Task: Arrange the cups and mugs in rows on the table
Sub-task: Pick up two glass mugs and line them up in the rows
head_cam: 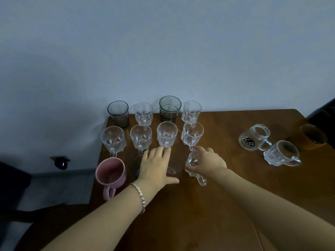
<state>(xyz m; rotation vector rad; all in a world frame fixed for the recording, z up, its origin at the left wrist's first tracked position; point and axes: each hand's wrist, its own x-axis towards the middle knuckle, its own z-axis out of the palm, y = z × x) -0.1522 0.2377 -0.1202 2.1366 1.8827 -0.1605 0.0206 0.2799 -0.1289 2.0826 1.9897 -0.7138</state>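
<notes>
Clear glass mugs and two dark tumblers stand in two rows at the back left of the wooden table (208, 205). A pink mug (111, 173) begins a third row at the front left. My left hand (155, 166) lies spread over a dark glass (135, 164) and a clear glass with a red base (174, 172), its fingers reaching a middle-row mug's handle (166, 147). My right hand (206, 163) grips a clear handled mug (194, 164) at the right end of the third row, with the handle pointing toward me.
Off to the right stand a clear jar mug with a black logo (253, 137), a clear faceted mug (281, 155) and an amber glass (312, 136). The table's left edge runs just beside the pink mug. A wall rises directly behind the back row.
</notes>
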